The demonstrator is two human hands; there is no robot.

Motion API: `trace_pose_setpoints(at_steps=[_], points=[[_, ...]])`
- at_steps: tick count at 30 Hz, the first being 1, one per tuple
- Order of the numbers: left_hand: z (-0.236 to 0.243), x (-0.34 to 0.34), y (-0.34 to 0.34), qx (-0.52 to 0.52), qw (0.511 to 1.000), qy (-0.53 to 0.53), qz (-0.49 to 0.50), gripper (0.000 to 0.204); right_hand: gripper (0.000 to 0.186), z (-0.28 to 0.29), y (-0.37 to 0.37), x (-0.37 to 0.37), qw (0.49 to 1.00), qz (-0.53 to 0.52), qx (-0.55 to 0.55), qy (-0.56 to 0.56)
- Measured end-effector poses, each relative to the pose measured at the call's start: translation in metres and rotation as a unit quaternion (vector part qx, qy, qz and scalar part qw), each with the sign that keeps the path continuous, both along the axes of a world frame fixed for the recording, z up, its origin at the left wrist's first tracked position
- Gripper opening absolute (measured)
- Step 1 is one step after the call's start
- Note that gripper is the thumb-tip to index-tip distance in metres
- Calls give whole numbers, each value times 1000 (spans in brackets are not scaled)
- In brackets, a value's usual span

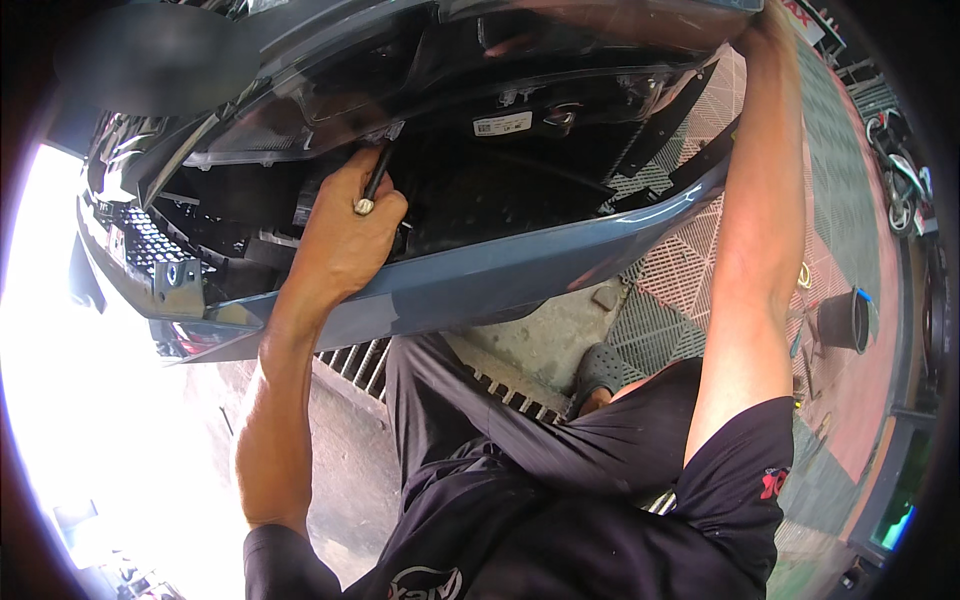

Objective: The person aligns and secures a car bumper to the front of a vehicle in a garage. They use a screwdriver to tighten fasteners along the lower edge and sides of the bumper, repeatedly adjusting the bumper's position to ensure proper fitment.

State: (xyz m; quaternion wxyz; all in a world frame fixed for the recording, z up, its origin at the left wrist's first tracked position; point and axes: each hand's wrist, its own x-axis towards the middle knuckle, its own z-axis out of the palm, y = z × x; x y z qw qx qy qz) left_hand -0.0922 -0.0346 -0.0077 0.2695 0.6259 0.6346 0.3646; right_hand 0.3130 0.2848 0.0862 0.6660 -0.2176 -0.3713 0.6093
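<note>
I am working through the left hand [350,228], whose fingers are curling closed around a slim black rod-shaped tool with a round silver metal end [377,176]. The tool is sitting inside the dark cavity between a glossy, dark, curved body panel [590,38] and a curved blue-grey painted bumper cover [480,280]. Its long axis is running slightly tilted from upright in my view, the silver end pointing down toward me and leaning left, the far end pointing up toward a small pale plastic tab [394,130]; whether it is touching, I cannot tell. The right hand [768,32] is reaching to the panel's far right edge, its fingers hiding, so I cannot tell their opening or hold. I am judging this as working a fastening; the next move seems to be calling for steady alignment.
</note>
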Motion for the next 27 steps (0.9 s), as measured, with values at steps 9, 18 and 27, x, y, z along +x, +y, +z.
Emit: trace_pose_setpoints(at_steps=[9, 18, 27], points=[[2, -9, 0, -15, 1000, -12, -15, 24, 51, -1, 10, 5, 998, 48, 41, -6], [5, -16, -1, -83, 996, 1, -15, 63, 50, 0, -6, -5, 1000, 0, -17, 15], [4, -1, -4, 1, 999, -3, -32, 30, 52, -2, 3, 3, 1000, -12, 2, 11]])
